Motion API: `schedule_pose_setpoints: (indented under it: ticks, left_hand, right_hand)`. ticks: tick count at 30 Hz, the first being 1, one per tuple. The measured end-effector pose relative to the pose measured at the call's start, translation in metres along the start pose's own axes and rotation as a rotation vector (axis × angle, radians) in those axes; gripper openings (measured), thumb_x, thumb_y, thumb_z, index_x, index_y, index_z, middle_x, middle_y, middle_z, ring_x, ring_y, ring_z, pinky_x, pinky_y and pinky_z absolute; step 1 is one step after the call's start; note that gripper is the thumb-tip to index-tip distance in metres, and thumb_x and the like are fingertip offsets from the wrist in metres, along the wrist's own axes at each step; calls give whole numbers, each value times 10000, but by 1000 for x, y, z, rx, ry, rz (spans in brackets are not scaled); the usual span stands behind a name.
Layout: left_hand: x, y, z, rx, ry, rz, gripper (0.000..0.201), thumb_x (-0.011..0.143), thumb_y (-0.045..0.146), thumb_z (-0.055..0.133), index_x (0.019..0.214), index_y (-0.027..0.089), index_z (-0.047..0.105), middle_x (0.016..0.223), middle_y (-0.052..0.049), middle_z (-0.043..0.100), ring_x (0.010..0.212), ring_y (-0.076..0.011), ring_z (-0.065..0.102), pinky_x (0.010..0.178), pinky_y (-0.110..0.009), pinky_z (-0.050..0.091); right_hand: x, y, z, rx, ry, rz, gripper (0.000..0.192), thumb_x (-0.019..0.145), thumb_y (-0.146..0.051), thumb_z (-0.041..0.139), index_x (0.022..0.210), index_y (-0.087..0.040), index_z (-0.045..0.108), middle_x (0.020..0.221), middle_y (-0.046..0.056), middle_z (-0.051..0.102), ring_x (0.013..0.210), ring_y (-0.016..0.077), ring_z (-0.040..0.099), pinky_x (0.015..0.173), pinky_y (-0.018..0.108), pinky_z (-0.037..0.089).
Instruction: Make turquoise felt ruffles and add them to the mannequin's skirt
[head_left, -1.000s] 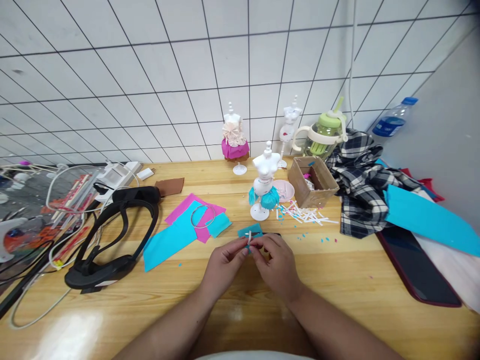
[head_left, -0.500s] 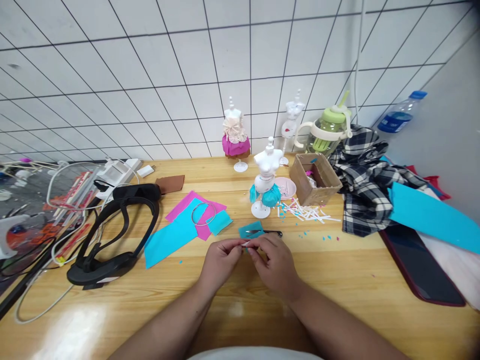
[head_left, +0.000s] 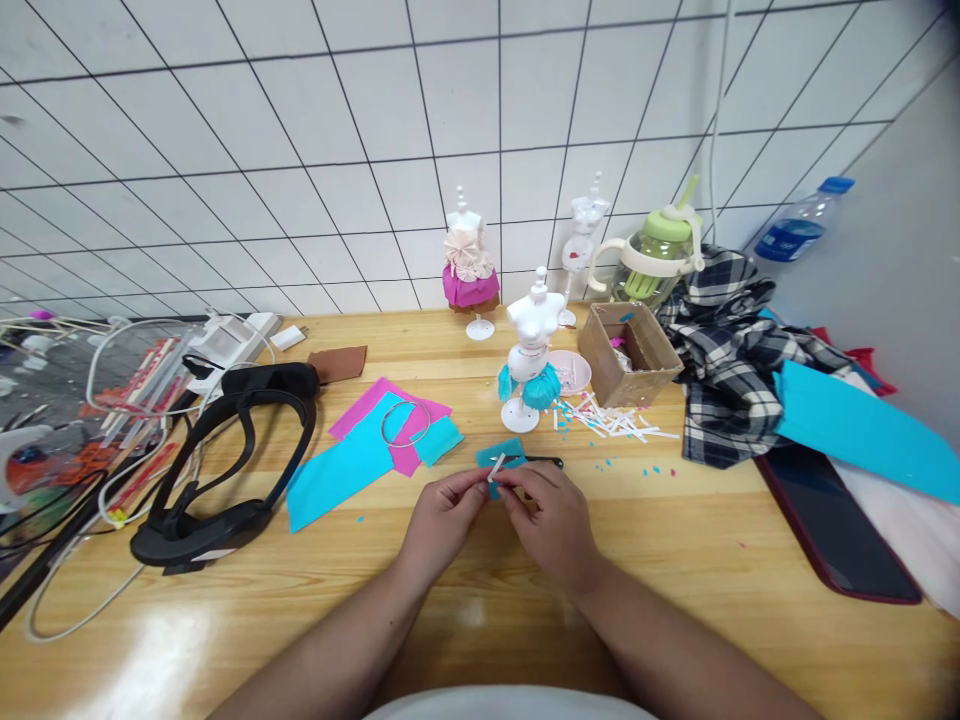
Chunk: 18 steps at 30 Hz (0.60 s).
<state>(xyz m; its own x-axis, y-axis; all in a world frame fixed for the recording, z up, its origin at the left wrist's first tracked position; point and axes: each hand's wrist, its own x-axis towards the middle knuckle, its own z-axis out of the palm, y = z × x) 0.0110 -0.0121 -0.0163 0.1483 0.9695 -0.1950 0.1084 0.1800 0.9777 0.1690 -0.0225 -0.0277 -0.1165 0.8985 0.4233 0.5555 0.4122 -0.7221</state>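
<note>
Close together above the table's front middle, my left hand [head_left: 446,515] and my right hand [head_left: 553,520] pinch a narrow white strip [head_left: 498,464] between thumbs and forefingers. The strip sticks up from the fingertips; its lower end is hidden. Just beyond the fingers, a small black-handled tool [head_left: 536,460] with a pale pointed tip lies on a teal piece of sheet [head_left: 504,447]. Behind that stands a white mini dress form [head_left: 535,318] with puffed turquoise material [head_left: 541,386] around its lower part. Loose white strips [head_left: 611,420] are scattered to its right.
Blue and magenta sheets [head_left: 341,475] lie left under a metal ring [head_left: 406,424], beside a black headset frame [head_left: 225,540]. Two more dress forms stand at the wall, one dressed [head_left: 469,260]. A cardboard box [head_left: 630,385], pink dish [head_left: 574,375], checked cloth [head_left: 724,400] and phone [head_left: 832,530] are right.
The white strip has turned from lying nearly flat between my fingers to pointing upward. Both hands have stayed nearly in place, with the fingertips slightly shifted.
</note>
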Motion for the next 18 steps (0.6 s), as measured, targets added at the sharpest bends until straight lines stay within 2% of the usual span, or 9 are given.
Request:
schedule_pose_setpoints:
  ticks: [5,12,18]
  left_hand:
    - [-1,-2,-1,-25,-29,29,272,805,267,611,1042,217,736,1096,-26,733,1062,-228,657,979,-352,478]
    - [-1,1,1,80,-23,76,263,815,289,616,1035,208,737,1079,-39,739,1026,-220,669,947,-338,496]
    - [2,-5,1,77,-3,10,244,806,279,593,967,189,752,978,-49,764,923,-224,698,871,-341,532]
  right_hand:
    - [1,-2,0,44,-6,32,113,868,-218,587,928,-227,682,907,32,701,840,178,622,733,285,487]
    - [4,-2,0,141,-38,183,111,849,-181,589,887,-217,686,846,10,689,704,139,600,649,250,468]
    - [4,-1,2,177,-52,200,107,846,-205,597,864,-216,702,831,12,698,682,136,599,639,250,472]
